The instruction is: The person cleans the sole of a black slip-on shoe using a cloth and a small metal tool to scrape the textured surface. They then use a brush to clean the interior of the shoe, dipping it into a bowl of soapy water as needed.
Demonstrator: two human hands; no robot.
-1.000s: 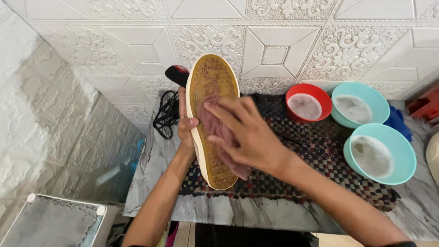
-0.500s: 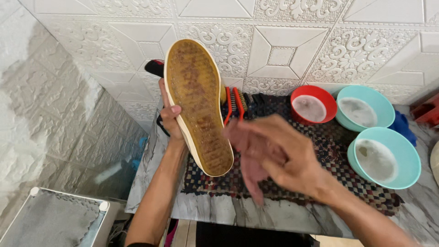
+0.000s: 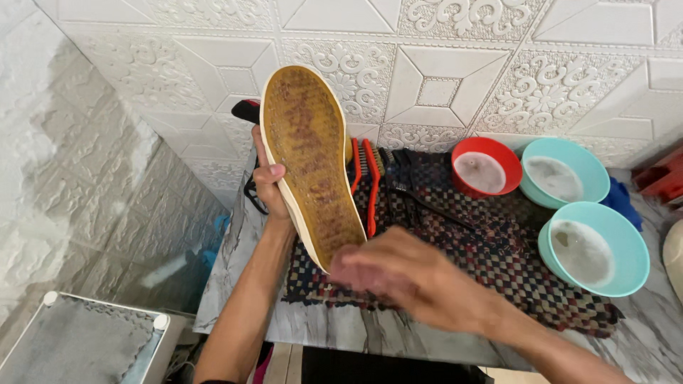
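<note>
My left hand grips a shoe by its side and holds it up with the dirty tan sole facing me, toe away. My right hand is blurred just below the shoe's heel, fingers apart, over the woven mat; it seems to hold nothing. Behind the shoe, red-handled brushes and a black brush lie on the mat.
A red bowl and two teal bowls with cloudy liquid stand at the right on the marble counter. A blue cloth lies behind them. Embossed white tiles form the back wall. A grey-topped stand is at the lower left.
My right hand has left the sole and dropped toward the near edge of the mat. The left hand has lifted the shoe higher, uncovering the brushes behind it.
</note>
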